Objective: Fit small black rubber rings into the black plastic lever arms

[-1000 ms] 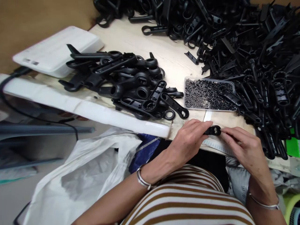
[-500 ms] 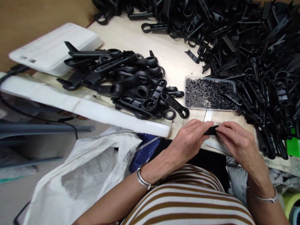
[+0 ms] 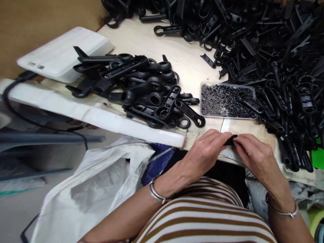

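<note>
Between my two hands is a black plastic part [image 3: 230, 140], mostly covered by my fingers, at the table's front edge. My left hand [image 3: 206, 150] pinches its left end, and the fingertips of my right hand [image 3: 255, 153] close on its right end. Just beyond them stands a clear shallow box [image 3: 201, 101] of tiny metal and black pieces, too small to name. A black arm-shaped part [image 3: 250, 102] with a ring end lies across the box's right side. To the left, a heap of similar black parts [image 3: 141, 87] rests on the table, beside a loose black ring [image 3: 184, 123].
A large pile of black plastic parts [image 3: 273, 44] covers the back and right of the table [image 3: 187, 64]. A white flat device [image 3: 68, 50] with a black cable [image 3: 37, 121] sits at left. White foam [image 3: 101, 116] lines the front edge, above a white sack [image 3: 101, 182].
The black part has turned slightly between my fingers, and both hands stay closed on it. The whole view has shifted a little to the right.
</note>
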Demonstrator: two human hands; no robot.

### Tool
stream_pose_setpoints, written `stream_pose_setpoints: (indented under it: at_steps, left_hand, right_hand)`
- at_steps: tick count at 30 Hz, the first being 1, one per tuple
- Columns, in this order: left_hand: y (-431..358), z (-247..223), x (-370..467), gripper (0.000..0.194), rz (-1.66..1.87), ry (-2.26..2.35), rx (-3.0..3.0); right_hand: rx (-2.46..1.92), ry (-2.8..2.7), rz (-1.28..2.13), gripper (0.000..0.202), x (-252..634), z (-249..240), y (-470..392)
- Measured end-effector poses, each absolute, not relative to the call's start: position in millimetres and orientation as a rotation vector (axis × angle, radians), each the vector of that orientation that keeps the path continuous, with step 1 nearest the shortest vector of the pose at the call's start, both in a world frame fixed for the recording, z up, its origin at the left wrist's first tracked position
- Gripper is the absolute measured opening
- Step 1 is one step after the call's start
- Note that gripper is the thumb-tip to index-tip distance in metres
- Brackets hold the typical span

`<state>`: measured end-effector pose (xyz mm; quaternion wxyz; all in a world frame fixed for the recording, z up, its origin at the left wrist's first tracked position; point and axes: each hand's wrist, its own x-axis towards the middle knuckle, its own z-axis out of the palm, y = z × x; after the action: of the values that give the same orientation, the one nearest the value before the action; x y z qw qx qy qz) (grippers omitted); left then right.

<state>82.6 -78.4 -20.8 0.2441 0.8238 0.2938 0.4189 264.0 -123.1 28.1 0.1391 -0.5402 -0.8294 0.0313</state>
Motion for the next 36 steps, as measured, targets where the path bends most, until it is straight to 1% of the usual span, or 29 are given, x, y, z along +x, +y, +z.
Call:
stream_pose_setpoints:
  at_steps: [4, 10, 12, 15, 17, 19, 21, 25, 28, 32, 36]
  left_hand:
    - [-79.4, -23.2, 83.9, 0.019, 1.162, 0.815, 2.244]
    - [-79.3, -24.0, 85.1, 0.023, 1.168, 0.836, 2.252]
    - [-79.3, -23.4, 84.9, 0.023, 1.168, 0.845, 2.254]
    - [-79.1, -22.7, 84.3, 0.024, 1.164, 0.86, 2.251]
    - [-78.7, -22.6, 83.8, 0.025, 1.157, 0.863, 2.252]
    - [-78.2, -22.5, 83.1, 0.025, 1.156, 0.855, 2.256]
    - [-77.8, -22.4, 82.5, 0.026, 1.159, 0.847, 2.262]
    - [-77.9, -22.8, 82.1, 0.028, 1.142, 0.851, 2.277]
    - [-78.0, -23.3, 82.6, 0.029, 1.132, 0.857, 2.278]
    - [-76.8, -23.5, 82.6, 0.029, 1.109, 0.867, 2.277]
    - [-76.3, -23.7, 82.3, 0.029, 1.112, 0.876, 2.263]
  right_hand:
    - [-1.564, -2.383, 0.069, 0.012, 263.0, 25.8, -122.2]
    - [-1.581, -2.266, 0.201, 0.013, 267.6, 20.5, -120.1]
    - [-1.603, -2.152, 0.294, 0.013, 270.5, 18.2, -121.2]
    - [-1.637, -1.9, 0.522, 0.013, 274.8, 13.8, -127.1]
    - [-1.646, -1.756, 0.597, 0.015, 276.8, 11.1, -132.7]
    - [-1.649, -1.692, 0.573, 0.017, 277.9, 9.8, -137.1]
    - [-1.639, -1.74, 0.476, 0.017, 278.6, 10.6, -138.1]
    - [-1.545, -1.988, 0.299, 0.018, 279.0, 15.2, -129.9]
    - [-1.478, -2.153, 0.242, 0.02, 278.0, 19.2, -121.4]
    - [-1.516, -2.386, 0.127, 0.019, 278.3, 24.8, -114.0]
    - [-1.471, -2.476, 0.089, 0.018, 282.2, 25.3, -111.1]
